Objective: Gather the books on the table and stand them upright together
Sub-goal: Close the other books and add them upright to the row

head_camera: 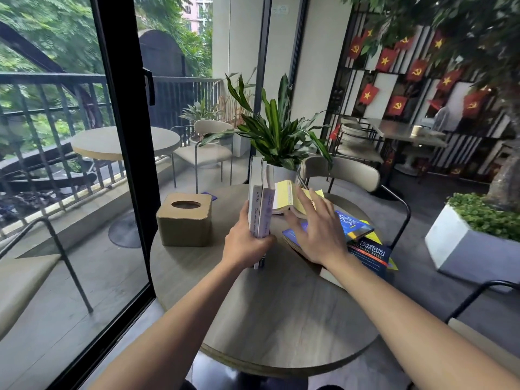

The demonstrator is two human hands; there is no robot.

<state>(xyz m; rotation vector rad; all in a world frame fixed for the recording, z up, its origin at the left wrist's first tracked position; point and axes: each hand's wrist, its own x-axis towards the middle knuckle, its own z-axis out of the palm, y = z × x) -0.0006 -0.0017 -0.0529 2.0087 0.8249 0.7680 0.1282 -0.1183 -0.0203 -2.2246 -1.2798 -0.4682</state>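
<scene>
At frame centre, left hand [245, 243] fingers clench two upright books [260, 204], steadying them. Right hand [316, 232], fingers spread and released, reaches over flat books [363, 240] toward the yellow-paged book [289, 197] on the round table [253, 319].

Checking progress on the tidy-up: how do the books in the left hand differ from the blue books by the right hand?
The white books stand upright, spines facing the camera, gripped by the left hand; the blue books lie flat, overlapping, covers up. The right hand hovers open above them. Both groups rest on the round table.
</scene>
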